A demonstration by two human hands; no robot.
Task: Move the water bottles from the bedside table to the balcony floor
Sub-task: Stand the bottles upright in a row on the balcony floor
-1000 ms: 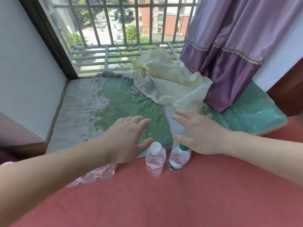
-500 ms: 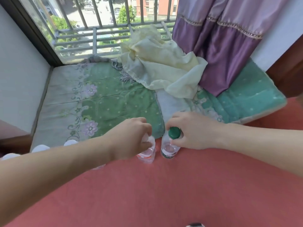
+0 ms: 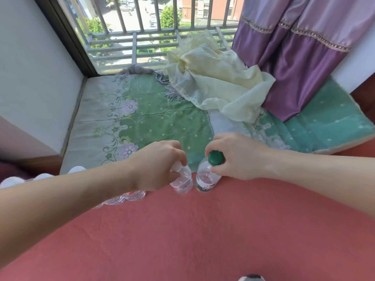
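- Both hands are on bottles! The left hand (image 3: 160, 167) has its fingers (image 3: 179, 153) curled down over the top of the clear bottle (image 3: 183, 182), hiding the cap completely.
- The right hand (image 3: 241, 157) pinches the green-capped bottle (image 3: 206, 179) just under its cap, thumb in front and the other fingers wrapped behind.
- The two bottles stand upright, almost touching, at the far edge of the red cover (image 3: 203, 230), right where it meets the green mat (image 3: 158, 122).
- These look like small, thin-walled plastic bottles holding water. I'd expect them to be light but squashy in the middle and possibly slick, so the stiff neck under the cap is the sensible place to hold.
- More bottles (image 3: 129, 196) lie beneath the left forearm, and white caps peek out further left.
- The red cover looks soft and a little wrinkled, so a tall bottle could easily wobble on it.
- The mat looks flat and padded. A crumpled yellow cloth (image 3: 219, 78) and a purple curtain (image 3: 300, 57) crowd its right side, leaving the floral left part as the likelier landing spot, with the window bars (image 3: 142, 37) beyond.
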